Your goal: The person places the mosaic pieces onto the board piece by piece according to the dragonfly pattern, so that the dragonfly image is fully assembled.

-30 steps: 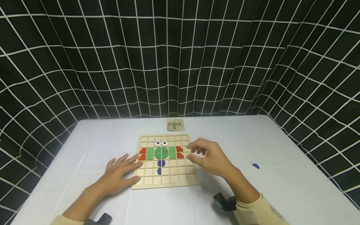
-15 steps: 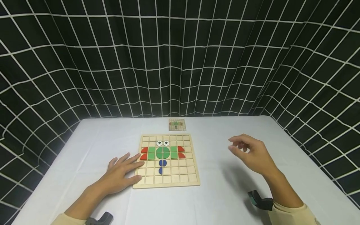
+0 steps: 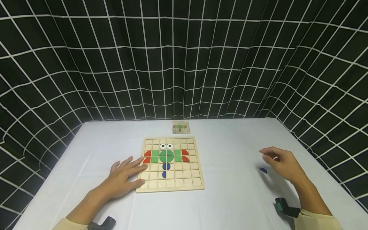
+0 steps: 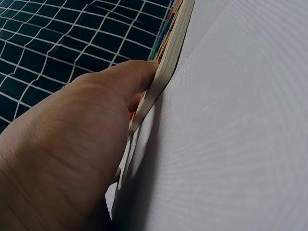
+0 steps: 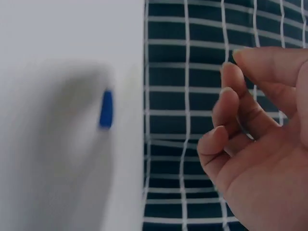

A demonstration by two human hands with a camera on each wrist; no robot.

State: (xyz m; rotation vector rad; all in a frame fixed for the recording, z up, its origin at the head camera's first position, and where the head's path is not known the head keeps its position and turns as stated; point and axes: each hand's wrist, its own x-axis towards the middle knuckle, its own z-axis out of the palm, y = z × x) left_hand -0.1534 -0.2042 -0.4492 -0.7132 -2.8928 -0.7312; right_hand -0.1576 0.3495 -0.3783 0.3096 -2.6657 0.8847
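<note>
The wooden grid board (image 3: 184, 182) lies flat on the table, bearing round eyes, green pieces, red quarter-circles and blue half-circles. My left hand (image 3: 120, 180) rests at its left edge with the fingers spread; in the left wrist view the thumb (image 4: 137, 74) touches the board's edge (image 4: 168, 65). Out to the right, my right hand (image 3: 283, 164) hovers above the table with loosely bent fingers. Nothing is seen between its fingertips. A loose blue half-circle piece (image 3: 263, 170) lies on the cloth just below those fingertips; the right wrist view shows the blue piece (image 5: 106, 109) apart from the hand (image 5: 260, 125).
Behind the board lies a small pattern card (image 3: 181, 127) printed with a similar coloured figure. A white cloth (image 3: 224, 198) covers the table. Dark curtains with a white grid (image 3: 184, 64) surround its back and sides.
My right hand has moved from the board's right edge to the far right, and lowered over the loose blue half-circle piece. My left hand has stayed at the board.
</note>
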